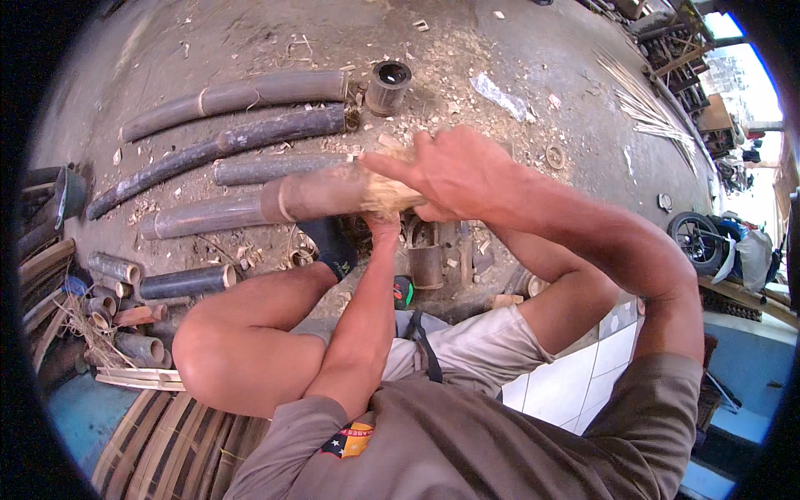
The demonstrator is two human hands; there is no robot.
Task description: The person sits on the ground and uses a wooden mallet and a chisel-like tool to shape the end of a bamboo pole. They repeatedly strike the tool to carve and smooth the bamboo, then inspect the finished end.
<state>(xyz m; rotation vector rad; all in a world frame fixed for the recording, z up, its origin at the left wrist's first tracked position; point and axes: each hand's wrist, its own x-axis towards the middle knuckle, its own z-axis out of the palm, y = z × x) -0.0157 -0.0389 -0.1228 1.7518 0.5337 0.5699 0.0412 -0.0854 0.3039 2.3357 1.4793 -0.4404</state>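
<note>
The bamboo pole (321, 194) extended from left to right, raised in front of the seated person's knees, its pale, fibrous end at the hands. The right hand (458, 171) was positioned over that end, fingers curled and index finger extended along the upper side; whether it was clamped there could not be determined. The left hand (382, 225) contacted the underside near the same end; its fingers were hidden, so its grip could not be determined. Beyond the pole, three bamboo lengths (237, 96) lay roughly parallel on the floor (250, 37). A short hollow cylinder (387, 98) stood upright near their right ends, among scattered shavings (454, 108).
</note>
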